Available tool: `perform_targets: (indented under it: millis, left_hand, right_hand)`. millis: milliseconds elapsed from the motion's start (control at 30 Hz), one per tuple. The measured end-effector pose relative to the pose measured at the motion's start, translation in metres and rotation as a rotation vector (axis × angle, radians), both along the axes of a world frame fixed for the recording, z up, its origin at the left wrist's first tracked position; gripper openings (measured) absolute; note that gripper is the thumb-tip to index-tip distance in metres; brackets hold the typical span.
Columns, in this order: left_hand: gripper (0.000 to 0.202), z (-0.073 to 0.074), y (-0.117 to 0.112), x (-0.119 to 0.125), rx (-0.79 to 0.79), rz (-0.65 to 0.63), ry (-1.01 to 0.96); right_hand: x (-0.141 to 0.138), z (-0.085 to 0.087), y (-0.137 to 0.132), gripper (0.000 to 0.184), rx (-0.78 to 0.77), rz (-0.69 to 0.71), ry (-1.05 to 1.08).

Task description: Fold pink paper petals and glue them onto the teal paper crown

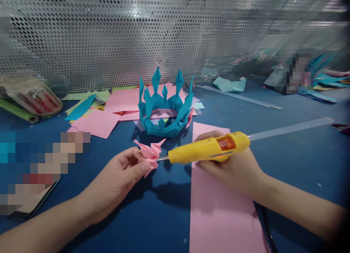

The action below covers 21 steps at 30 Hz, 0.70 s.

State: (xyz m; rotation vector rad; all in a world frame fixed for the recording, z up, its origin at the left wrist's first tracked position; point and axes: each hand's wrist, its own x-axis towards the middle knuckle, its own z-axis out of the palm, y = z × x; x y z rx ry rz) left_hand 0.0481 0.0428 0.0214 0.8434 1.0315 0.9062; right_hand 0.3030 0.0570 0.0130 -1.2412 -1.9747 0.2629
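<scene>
Between the thumb and fingers of my left hand (124, 172) is a small folded pink paper piece (152, 152) with pointed, petal-like tips. My right hand (229, 169) is wrapped round a yellow hot glue gun (205, 149), held level and pointing left. Its metal nozzle meets the folds of the pink piece. A clear glue stick (292, 129) sticks out from the back of the gun. Just beyond my hands, a blue folded-paper crown (164, 125) with upright points stands on the blue table (164, 216).
Pink paper (226, 213) lies under my right hand. Coloured sheets (95, 123) are spread at the back left, near a clear container (34, 98) and a green roll (19, 110). Another glue stick (240, 96) lies behind. A perforated metal panel (175, 34) borders the table.
</scene>
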Motion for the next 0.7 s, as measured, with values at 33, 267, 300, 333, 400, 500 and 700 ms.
perform_targets:
  millis: [33,267,300,333,400,500,700]
  left_hand:
    - [0.029,0.0002,-0.0001,-0.0003,-0.002,0.000,0.001]
    - [0.034,0.0027,0.0007,0.0013,-0.006,0.007,0.006]
    - [0.034,0.0025,0.0008,0.0014,-0.006,0.004,0.004]
    - [0.035,0.0022,0.0008,0.0013,-0.007,0.001,0.002]
    - [0.034,0.0013,0.0006,0.0006,-0.008,-0.004,-0.005]
    - [0.030,0.0002,0.0001,-0.0002,-0.007,-0.004,-0.011]
    - [0.028,-0.0003,0.0012,0.0002,0.001,-0.015,-0.013]
  right_hand:
    - [0.0006,-0.0001,-0.0001,0.015,0.000,0.003,-0.004]
    - [0.0017,-0.0008,-0.0006,0.012,0.002,0.015,-0.014]
    - [0.0019,-0.0013,-0.0004,0.012,0.003,0.015,-0.011]
    - [0.0022,-0.0019,-0.0001,0.011,0.005,0.014,-0.009]
    - [0.0029,-0.0029,0.0006,0.011,0.005,0.013,-0.009]
    - [0.0041,-0.0034,0.0015,0.011,0.004,0.008,-0.010]
    - [0.0049,-0.0045,0.0034,0.011,-0.004,0.002,-0.007]
